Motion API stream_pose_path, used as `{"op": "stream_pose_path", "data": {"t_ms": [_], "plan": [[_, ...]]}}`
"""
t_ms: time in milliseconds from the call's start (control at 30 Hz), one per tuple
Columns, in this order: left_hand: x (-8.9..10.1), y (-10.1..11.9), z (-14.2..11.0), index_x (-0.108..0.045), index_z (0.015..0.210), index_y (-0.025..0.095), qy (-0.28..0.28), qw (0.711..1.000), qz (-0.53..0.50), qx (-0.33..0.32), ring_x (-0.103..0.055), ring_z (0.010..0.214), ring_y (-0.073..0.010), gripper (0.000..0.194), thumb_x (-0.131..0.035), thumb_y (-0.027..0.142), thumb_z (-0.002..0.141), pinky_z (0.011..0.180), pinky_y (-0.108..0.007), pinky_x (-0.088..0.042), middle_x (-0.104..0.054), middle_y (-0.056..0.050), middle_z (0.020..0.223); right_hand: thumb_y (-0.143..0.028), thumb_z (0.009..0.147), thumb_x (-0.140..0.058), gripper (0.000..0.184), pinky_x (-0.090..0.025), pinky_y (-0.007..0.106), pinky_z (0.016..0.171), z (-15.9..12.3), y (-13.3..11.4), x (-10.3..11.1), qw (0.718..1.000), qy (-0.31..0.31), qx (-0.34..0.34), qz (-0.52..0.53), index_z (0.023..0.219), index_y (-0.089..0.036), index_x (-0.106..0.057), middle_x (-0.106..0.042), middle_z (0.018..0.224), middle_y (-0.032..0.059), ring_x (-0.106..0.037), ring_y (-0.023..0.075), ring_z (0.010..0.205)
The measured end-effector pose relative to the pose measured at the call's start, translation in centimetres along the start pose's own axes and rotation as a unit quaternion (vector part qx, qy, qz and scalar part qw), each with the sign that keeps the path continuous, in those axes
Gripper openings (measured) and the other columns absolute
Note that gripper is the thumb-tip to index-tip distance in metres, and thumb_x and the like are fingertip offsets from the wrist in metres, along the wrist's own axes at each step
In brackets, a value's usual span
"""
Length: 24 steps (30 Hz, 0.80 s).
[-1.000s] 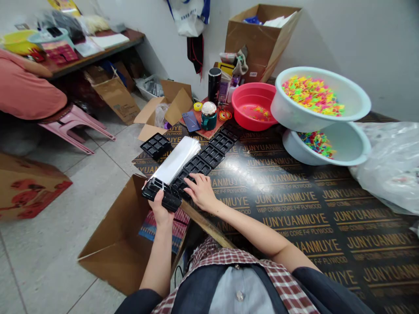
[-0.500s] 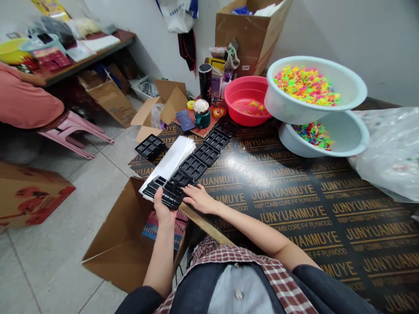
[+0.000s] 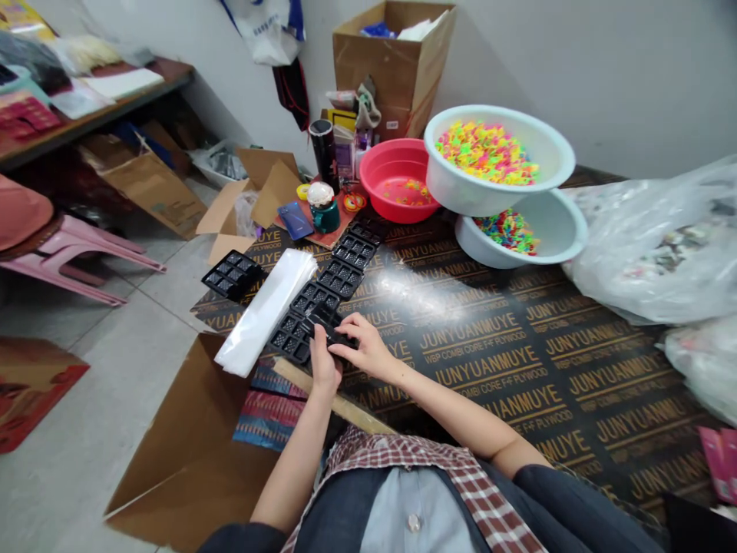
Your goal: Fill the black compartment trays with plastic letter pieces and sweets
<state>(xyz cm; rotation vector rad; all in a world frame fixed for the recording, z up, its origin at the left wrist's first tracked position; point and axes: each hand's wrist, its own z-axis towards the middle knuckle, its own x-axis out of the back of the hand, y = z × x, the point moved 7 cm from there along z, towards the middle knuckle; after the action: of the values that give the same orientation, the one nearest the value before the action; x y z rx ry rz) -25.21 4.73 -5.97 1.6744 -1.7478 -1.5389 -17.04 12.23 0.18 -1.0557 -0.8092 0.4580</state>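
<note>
My left hand (image 3: 325,362) is closed around a small stack of black plastic trays (image 3: 328,322), held tilted above the table edge. My right hand (image 3: 371,350) pinches the right end of the same stack between thumb and fingers. Just beyond and left of the hands, a row of black compartment trays (image 3: 315,298) runs away across the table. Alongside the row lies a pile of clear-white plastic sleeves (image 3: 268,311). One more black tray (image 3: 232,275) rests left of the sleeves. The compartments of the held trays are mostly hidden by my fingers.
Below the table edge stands an open carton (image 3: 184,445) with printed packs inside. Pale basins (image 3: 500,192) of colourful small pieces and a red basin (image 3: 397,180) stand at the back, near a green mug (image 3: 325,217) and a phone (image 3: 295,221). Plastic bags (image 3: 662,253) lie right.
The held trays have moved right, away from the sleeves' near end. My right hand has left the row and taken the stack's right end. The view has turned right.
</note>
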Motion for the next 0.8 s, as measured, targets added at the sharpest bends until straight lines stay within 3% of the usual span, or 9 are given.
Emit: {"op": "stream_pose_path", "data": {"t_ms": [100,233,400,567,667,733,800], "plan": [[-3.4,-3.5,-0.7,-0.070,0.085,0.015,-0.025,0.998,0.023,0.055,-0.066,0.090,-0.0198,0.053,-0.073,0.065,0.066,0.080,-0.030,-0.051,-0.070,-0.008,0.089,-0.027,0.084,-0.068,0.020,-0.051,0.035,0.083,-1.2,2.7,3.1,0.996,0.067,-0.027,-0.057,0.103,-0.019,-0.069,-0.057,0.096,0.0063,-0.057,0.0193,0.090],[-5.8,-5.9,-0.7,-0.067,0.085,0.015,-0.048,0.995,0.036,0.079,-0.063,0.073,-0.0149,0.051,-0.085,0.052,0.055,0.068,-0.027,-0.050,-0.069,-0.005,0.084,-0.027,0.084,-0.068,0.020,-0.051,0.037,0.084,-2.6,5.8,6.4,0.988,0.098,-0.059,-0.103,0.101,-0.018,-0.071,-0.056,0.096,0.0077,-0.057,0.0207,0.090],[-6.3,-6.8,-0.3,-0.061,0.076,0.016,-0.052,0.996,0.036,0.060,-0.060,0.064,-0.0101,0.042,-0.089,0.035,0.052,0.066,-0.025,-0.049,-0.064,0.001,0.073,-0.028,0.089,-0.061,0.018,-0.052,0.035,0.079,-3.3,7.1,8.0,0.983,0.118,-0.088,-0.105,0.097,-0.018,-0.074,-0.056,0.089,0.0065,-0.057,0.0189,0.083],[-6.6,-6.6,0.4,-0.064,0.068,0.014,-0.092,0.992,0.043,0.071,-0.058,0.060,-0.0080,0.042,-0.091,0.037,0.046,0.060,-0.020,-0.046,-0.064,0.001,0.067,-0.026,0.086,-0.064,0.015,-0.051,0.034,0.077,-3.2,6.6,7.5,0.982,0.134,-0.077,-0.106,0.094,-0.019,-0.075,-0.058,0.089,0.0065,-0.057,0.0190,0.082],[-6.7,-6.5,1.0,-0.061,0.063,0.014,-0.103,0.989,0.050,0.094,-0.054,0.053,-0.0066,0.045,-0.092,0.038,0.041,0.054,-0.019,-0.043,-0.062,0.003,0.061,-0.024,0.086,-0.063,0.014,-0.049,0.030,0.070,-2.7,6.6,7.6,0.989,0.104,-0.082,-0.068,0.084,-0.018,-0.075,-0.058,0.080,0.0042,-0.056,0.0164,0.074],[-6.5,-6.3,1.6,-0.059,0.061,0.014,-0.096,0.990,0.054,0.092,-0.052,0.050,-0.0059,0.047,-0.093,0.038,0.039,0.052,-0.019,-0.042,-0.060,0.004,0.058,-0.024,0.088,-0.062,0.018,-0.047,0.029,0.068,-1.8,7.0,8.8,0.991,0.094,-0.087,-0.051,0.077,-0.018,-0.074,-0.057,0.074,0.0028,-0.055,0.0156,0.070],[-6.0,-6.0,2.2,-0.058,0.061,0.014,-0.080,0.992,0.050,0.086,-0.052,0.050,-0.0058,0.049,-0.093,0.039,0.038,0.052,-0.018,-0.042,-0.059,0.004,0.058,-0.025,0.089,-0.060,0.019,-0.045,0.029,0.070,-0.1,7.6,11.3,0.985,0.130,-0.086,-0.079,0.078,-0.018,-0.073,-0.058,0.076,0.0034,-0.056,0.0166,0.073]]}}
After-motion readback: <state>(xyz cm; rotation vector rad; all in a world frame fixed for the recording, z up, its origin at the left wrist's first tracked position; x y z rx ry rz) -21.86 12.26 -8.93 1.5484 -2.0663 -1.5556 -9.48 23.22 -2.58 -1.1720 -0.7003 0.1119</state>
